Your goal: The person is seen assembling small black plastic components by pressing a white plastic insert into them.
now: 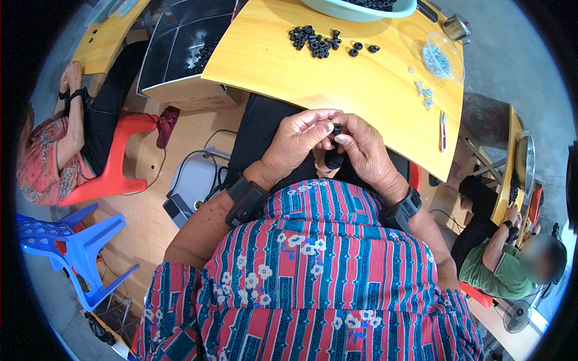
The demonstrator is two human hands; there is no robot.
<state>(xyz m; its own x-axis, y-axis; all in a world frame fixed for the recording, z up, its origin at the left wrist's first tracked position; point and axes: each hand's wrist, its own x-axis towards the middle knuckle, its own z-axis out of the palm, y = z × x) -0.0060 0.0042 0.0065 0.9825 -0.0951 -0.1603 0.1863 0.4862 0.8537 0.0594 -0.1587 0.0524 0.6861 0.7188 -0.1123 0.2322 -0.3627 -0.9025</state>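
Observation:
Close in front of my body, just off the near edge of the yellow table point(277, 72), my two hands meet. Between the thumb and fingers of my left hand point(295, 141) and those of my right hand point(364, 150) is a small black ring-shaped part point(337, 129), partly covered by the fingertips. Both hands are closed on it. Farther up on the table lies a pile of similar black parts point(313, 42), with a few loose ones to its right. Small silvery metal pieces point(425, 95) lie scattered near the right side.
A pale green basin point(361, 8) of black parts stands at the far edge. Right of it are a clear bowl point(438, 60) of metal pieces, a metal cup point(456, 27) and red-handled snips point(442, 132). An open carton point(180, 90) stands left. Two people sit at other tables.

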